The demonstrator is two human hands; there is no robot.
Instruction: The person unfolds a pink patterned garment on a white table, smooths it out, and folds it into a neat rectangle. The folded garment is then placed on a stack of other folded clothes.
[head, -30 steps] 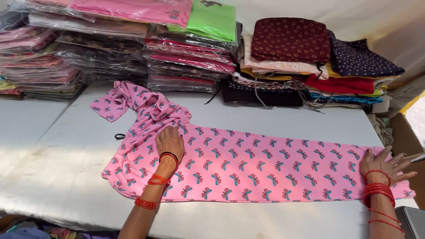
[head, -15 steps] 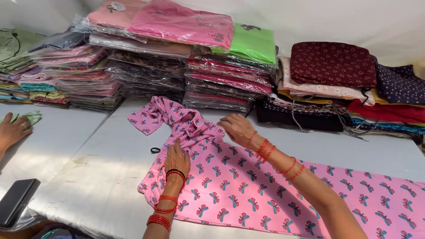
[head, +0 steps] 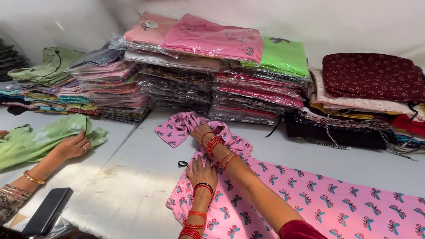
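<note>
I am seeing the fingers of the right hand [head: 201, 131] curling down into the bunched upper end of the pink butterfly-print garment [head: 310, 199], clenching a fold of the cloth near its ruffled top. The fingers of the left hand [head: 202, 171] are lying released and spread, pressing flat on the same garment just below the right hand, gripping nothing.

Red bangles [head: 214, 144] are circling the right wrist, and a dark band with further red bangles [head: 195, 221] is sitting on the left forearm. The right forearm is crossing over the garment from the lower right, with a maroon sleeve [head: 301, 230] showing at the frame edge.

The garment is lying spread across the white table [head: 141, 177], its body running toward the lower right corner and its gathered end resting near the packed stacks. A small black loop [head: 182, 163] is lying on the table just beside the garment's left edge.

Behind, stacks of plastic-wrapped clothing [head: 208, 75] are lining the wall, with unwrapped folded garments [head: 367, 88] to the right.

At far left, another person's hand [head: 73, 146] is resting on a light green garment [head: 40, 141]. A black phone [head: 46, 210] is lying near that person's forearm.
</note>
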